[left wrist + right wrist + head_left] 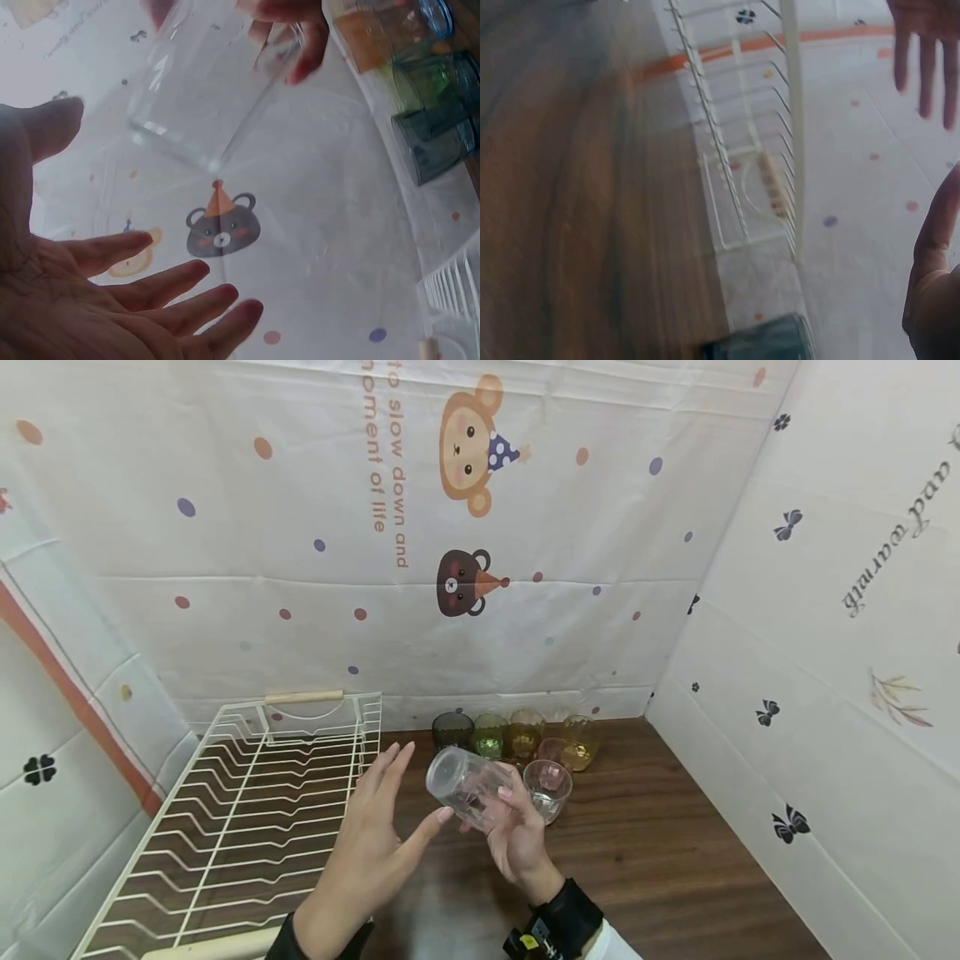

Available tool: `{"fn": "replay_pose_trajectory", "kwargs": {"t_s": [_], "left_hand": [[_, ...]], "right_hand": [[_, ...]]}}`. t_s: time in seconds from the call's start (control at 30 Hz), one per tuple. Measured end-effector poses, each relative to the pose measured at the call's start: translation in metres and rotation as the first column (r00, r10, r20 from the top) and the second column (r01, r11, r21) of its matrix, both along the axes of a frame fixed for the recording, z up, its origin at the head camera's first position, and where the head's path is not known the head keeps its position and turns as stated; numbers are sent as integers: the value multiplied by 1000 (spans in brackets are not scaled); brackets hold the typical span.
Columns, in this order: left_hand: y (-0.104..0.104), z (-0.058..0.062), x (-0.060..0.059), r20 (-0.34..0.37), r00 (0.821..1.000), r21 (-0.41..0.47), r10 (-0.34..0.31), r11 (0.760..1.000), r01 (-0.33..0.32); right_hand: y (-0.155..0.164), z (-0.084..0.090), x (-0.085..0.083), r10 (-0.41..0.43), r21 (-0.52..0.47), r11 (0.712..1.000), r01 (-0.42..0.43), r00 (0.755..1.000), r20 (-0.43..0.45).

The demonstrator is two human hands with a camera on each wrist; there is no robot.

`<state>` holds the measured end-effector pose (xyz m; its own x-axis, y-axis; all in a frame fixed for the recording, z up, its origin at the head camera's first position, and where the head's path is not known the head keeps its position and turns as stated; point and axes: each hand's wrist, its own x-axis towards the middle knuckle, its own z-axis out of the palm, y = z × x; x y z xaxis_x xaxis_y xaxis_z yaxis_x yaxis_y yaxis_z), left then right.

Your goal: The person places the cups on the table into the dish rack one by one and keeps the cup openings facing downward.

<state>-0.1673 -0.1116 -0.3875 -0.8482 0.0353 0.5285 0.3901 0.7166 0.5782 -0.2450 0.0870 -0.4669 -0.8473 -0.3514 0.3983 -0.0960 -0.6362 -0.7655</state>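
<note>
My right hand (pixel 517 837) grips a clear drinking glass (pixel 468 783), tilted with its base toward the upper left, above the wooden table. Beside that base is my left hand (pixel 371 839), fingers spread and straight, holding nothing. In the left wrist view the glass (pixel 214 90) hangs a short way from the left hand's fingers (pixel 165 289). The right wrist view shows part of the right hand (pixel 937 300) at its edge; the glass cannot be made out there. Another clear glass (pixel 548 789) stands just beyond the right hand.
A cream wire dish rack (pixel 225 827) with wooden handles stands on the left. Along the back wall are a dark glass (pixel 452 731), a green glass (pixel 491 735), an amber glass (pixel 526 735), a yellow glass (pixel 581 742) and a pinkish glass (pixel 553 750). Printed cloth walls surround the brown table (pixel 660 852).
</note>
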Motion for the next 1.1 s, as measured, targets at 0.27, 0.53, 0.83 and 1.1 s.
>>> {"fn": "replay_pose_trajectory", "kwargs": {"t_s": [0.27,0.53,0.83,1.1], "left_hand": [[14,-8,-1,-17,996,69,-84,994,85],[16,-7,0,7,997,44,-70,997,70],[13,-6,0,-12,999,48,-47,998,48],[8,-4,-1,-89,996,13,-30,999,31]], "right_hand": [[-14,-8,12,120,-71,990,-122,992,-32],[-20,-11,13,189,-126,973,-195,980,-56],[-24,-12,13,228,-136,962,-236,971,-73],[-22,-12,15,128,68,990,-126,991,-28]]}}
